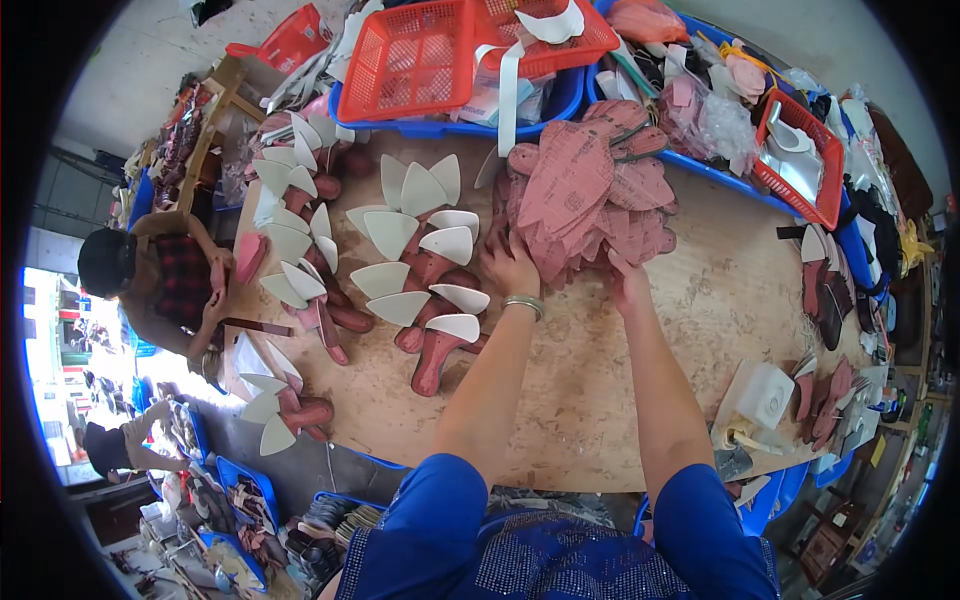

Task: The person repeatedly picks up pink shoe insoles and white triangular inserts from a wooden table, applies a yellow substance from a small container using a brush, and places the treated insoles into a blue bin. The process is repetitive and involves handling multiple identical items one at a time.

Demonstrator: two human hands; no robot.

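Evidently, the loose heap of pink, pointed fibreboard insole pieces [590,190] near the far edge of the bare plywood table [560,400] is steadied at its near rim by the left hand [508,265] and right hand [626,282], each grip spread flat against it, beside rows of dark red insoles with white tips [420,270].

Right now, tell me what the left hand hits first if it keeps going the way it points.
The left hand already touches the pile of pink insole boards; further on it would probably push into that pile.
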